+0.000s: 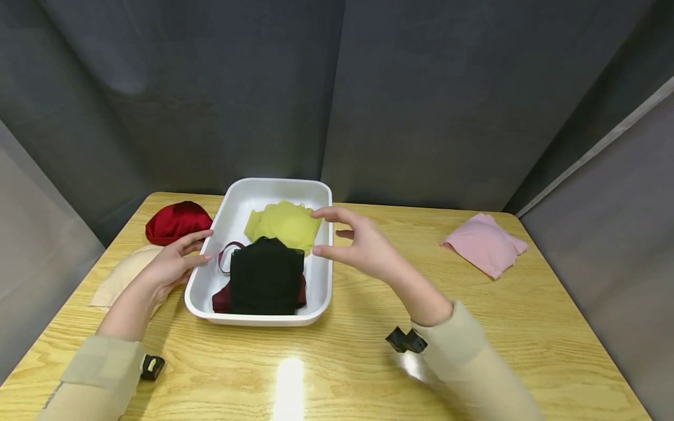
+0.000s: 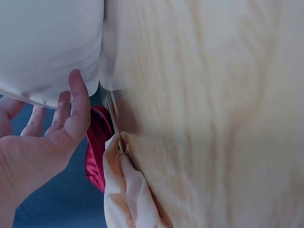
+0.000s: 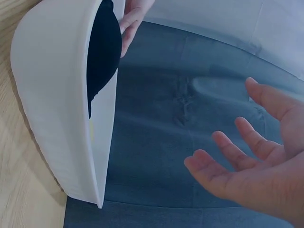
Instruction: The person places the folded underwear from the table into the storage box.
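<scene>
A white plastic tub [image 1: 258, 320] stands on the wooden table. Inside it, a black folded bra [image 1: 267, 280] lies over a maroon garment [image 1: 222, 299] with a thin strap loop. Behind them sits a yellow-green folded bra [image 1: 286, 224]. My left hand [image 1: 171, 263] is at the tub's left side, fingertips right at the rim; in the left wrist view its fingers are loosely bent beside the outer wall [image 2: 47, 42]. My right hand [image 1: 363, 242] hovers by the right rim, thumb and fingers spread apart with nothing between them. In the right wrist view its fingers [image 3: 202, 166] are away from the tub.
A shiny red folded garment [image 1: 176, 222] lies left of the tub, with a beige one [image 1: 126, 275] nearer me, partly behind the left hand. Far right on the table [image 1: 421, 234] is a pink folded garment [image 1: 487, 244]. Grey curtains [image 1: 421, 105] hang behind and at the sides.
</scene>
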Available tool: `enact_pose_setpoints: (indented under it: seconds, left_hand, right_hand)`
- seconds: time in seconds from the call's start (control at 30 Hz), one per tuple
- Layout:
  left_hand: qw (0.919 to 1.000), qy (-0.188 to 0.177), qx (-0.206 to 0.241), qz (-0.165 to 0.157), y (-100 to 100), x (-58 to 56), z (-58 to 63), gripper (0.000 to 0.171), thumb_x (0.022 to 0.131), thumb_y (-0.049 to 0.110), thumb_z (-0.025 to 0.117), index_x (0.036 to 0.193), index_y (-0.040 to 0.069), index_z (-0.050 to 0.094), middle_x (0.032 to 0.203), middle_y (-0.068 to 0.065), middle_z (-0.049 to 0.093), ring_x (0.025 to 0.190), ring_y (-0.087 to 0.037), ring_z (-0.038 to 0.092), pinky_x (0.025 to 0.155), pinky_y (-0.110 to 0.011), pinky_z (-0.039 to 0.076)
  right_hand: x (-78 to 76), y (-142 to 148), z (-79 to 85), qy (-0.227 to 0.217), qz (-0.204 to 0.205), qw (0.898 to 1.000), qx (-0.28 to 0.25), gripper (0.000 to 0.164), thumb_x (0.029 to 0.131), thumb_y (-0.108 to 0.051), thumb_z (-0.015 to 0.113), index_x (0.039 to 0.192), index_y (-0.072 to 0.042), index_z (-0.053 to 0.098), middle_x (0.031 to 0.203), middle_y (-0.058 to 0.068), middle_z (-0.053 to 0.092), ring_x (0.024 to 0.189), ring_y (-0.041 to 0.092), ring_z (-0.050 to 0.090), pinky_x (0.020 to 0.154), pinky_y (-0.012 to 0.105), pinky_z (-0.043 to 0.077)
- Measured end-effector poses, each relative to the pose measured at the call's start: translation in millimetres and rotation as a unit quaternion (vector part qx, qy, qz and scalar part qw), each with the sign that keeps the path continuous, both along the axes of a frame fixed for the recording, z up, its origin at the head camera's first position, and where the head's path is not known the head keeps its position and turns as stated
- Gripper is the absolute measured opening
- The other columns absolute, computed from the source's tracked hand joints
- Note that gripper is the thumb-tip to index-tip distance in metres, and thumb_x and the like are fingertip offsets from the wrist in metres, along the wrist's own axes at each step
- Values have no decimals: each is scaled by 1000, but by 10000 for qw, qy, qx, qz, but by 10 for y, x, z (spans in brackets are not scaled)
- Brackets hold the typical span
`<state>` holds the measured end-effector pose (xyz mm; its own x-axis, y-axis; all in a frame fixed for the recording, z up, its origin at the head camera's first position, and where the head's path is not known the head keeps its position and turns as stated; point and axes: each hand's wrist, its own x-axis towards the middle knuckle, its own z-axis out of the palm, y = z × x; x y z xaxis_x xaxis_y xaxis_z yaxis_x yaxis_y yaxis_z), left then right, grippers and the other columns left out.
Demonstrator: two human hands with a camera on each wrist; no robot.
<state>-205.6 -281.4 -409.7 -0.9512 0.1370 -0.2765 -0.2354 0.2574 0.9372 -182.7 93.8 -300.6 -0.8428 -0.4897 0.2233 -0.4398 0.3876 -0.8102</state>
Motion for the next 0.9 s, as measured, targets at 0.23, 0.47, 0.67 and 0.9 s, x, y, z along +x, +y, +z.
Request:
enact_pose_setpoints:
  seconds: [0.23,0.47,0.67,0.9]
  left_hand:
    - [10000,59,17,-43,3,8,7,65,94,16,58,150,19,26,142,-19,32,109,-24,51,83,-33,53]
    - [10000,53,-8,-26,4,15,16,65,94,17,58,150,19,26,143,-19,32,110,-25,50,83,-33,53]
    - [10000,58,46,-42,-2,9,14,64,94,16,59,149,18,27,141,-19,33,106,-23,52,82,-33,53]
    - [9999,49,90,-22,-10,7,5,63,94,15,58,149,18,28,139,-19,34,105,-21,53,82,-32,53]
  right_hand:
    - [63,122,40,238,-245,9989,-324,50,78,-14,78,124,-12,58,127,4,57,117,17,52,98,37,45]
    - [112,285,81,504,-454,9947,-771,49,78,-7,76,123,-8,58,125,5,58,116,17,52,97,36,46]
    - [140,437,94,692,-540,9918,-934,48,79,-5,75,123,-8,57,127,3,58,119,17,51,98,35,45]
    - [156,590,90,919,-665,9868,-1152,46,79,-1,73,122,-8,58,126,4,58,118,15,51,97,34,45]
